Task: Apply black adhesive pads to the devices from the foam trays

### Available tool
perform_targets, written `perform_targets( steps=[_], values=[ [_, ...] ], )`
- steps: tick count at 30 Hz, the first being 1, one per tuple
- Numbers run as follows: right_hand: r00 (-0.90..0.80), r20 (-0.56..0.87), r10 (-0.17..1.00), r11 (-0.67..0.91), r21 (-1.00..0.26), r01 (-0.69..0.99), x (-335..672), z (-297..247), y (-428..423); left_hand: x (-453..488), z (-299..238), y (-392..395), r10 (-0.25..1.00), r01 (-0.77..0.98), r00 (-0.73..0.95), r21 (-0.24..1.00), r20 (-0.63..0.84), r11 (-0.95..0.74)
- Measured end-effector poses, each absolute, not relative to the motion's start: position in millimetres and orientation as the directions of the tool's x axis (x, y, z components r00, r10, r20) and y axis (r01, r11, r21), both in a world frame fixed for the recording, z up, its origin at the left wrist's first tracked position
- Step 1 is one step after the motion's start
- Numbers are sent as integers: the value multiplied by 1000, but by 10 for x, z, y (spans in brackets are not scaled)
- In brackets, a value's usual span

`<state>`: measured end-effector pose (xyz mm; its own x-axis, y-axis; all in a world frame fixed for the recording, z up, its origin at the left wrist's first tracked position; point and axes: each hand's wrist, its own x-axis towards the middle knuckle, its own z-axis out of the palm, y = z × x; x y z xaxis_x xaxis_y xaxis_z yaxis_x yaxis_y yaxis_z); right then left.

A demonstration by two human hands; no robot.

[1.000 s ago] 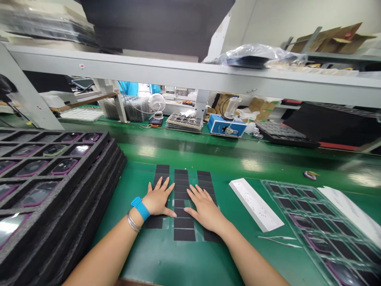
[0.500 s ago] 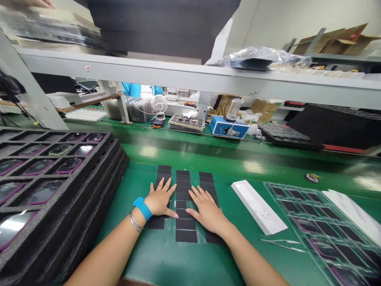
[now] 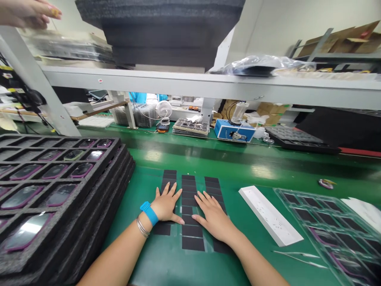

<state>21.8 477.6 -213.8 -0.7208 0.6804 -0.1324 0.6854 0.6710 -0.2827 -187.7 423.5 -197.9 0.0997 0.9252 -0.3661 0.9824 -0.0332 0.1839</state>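
Note:
Three strips of black rectangular pieces lie side by side on the green mat (image 3: 154, 266). My left hand (image 3: 165, 204) rests flat with spread fingers over the left strip (image 3: 170, 174), its thumb reaching the edge of the middle strip (image 3: 193, 242). Over the right strip (image 3: 212, 182) my right hand (image 3: 212, 214) lies flat, fingers stretched out, fingertips close to the middle strip. Neither hand grips anything. Parts of the outer strips are hidden under the hands. A blue band (image 3: 149, 212) and silver bangles circle my left wrist.
Stacked black foam trays (image 3: 119, 178) with purple-rimmed glass pieces stand at left. To the right are a white block (image 3: 269, 214), tweezers (image 3: 300, 256) and a clear tray (image 3: 300, 220) holding black pieces. A shelf beam (image 3: 184, 83) crosses above. Another person's hand (image 3: 29, 16) shows at upper left.
The whole view has shifted, so things appear slightly farther right and lower. Both my hands stay flat on the strips. The other person's hand shows more fully at upper left.

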Motion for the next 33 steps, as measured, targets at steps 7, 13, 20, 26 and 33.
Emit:
perform_targets(
  steps=[7, 13, 20, 26, 33],
  values=[
    [-715, -150, 682, 665, -279, 693, 203, -2104, 4761, -1894, -2003, 4236, 926, 980, 108, 193, -362, -39],
    [-713, -155, 684, 664, -272, 697, 201, -2093, 4763, -1887, -1958, 4225, 942, 974, 96, 223, -322, -23],
    [-717, -142, 683, 663, -291, 689, 210, -2107, 4763, -1893, -1928, 4242, 990, 976, -28, 208, -139, 57],
    [-725, -155, 670, 660, -321, 679, 219, -2111, 4753, -1952, -2012, 4268, 961, 973, -22, 217, -276, 85],
    [-816, -181, 550, 715, -403, 571, 218, -2092, 4701, -1963, -2033, 4275, 957, 973, -14, 217, -289, 80]
  ],
)
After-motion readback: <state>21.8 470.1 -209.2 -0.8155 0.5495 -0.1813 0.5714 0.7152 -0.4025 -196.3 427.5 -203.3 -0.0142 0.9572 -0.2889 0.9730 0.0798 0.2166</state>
